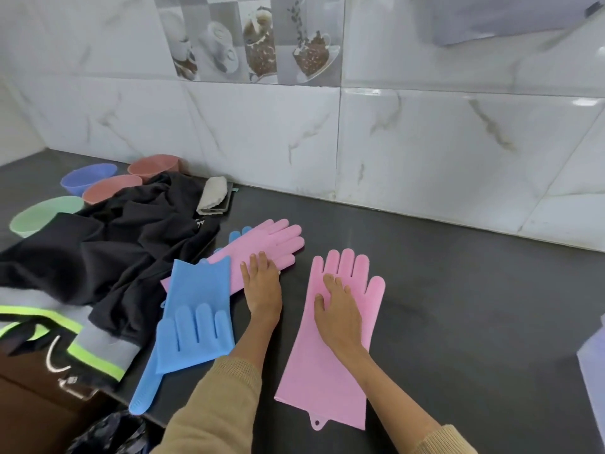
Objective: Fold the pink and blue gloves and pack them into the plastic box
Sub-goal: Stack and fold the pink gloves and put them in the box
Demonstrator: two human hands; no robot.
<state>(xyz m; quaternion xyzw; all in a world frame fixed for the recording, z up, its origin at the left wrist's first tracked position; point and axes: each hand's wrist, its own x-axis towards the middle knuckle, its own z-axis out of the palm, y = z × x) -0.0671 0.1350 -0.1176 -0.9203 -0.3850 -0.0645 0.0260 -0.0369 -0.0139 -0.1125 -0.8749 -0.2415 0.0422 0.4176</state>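
Now my right hand (pixel 337 309) lies flat, fingers spread, on the pink glove (pixel 330 342) laid out on the counter (pixel 458 290); my left hand (pixel 262 286), open, rests just beside it, touching the second pink glove (pixel 268 244). I'd smooth it first, then fold cuff towards fingertips.

Bare counter (pixel 458 290) open across centre right of frame, up to tiled wall (pixel 425 142). Left side crowded: black cloth (pixel 108 253), bowls (pixel 88 178) at upper left, blue glove (pixel 196 309), pink gloves (pixel 262 247). Translucent box (pixel 594 371) at right edge. Narrow bare strip between the pink gloves.
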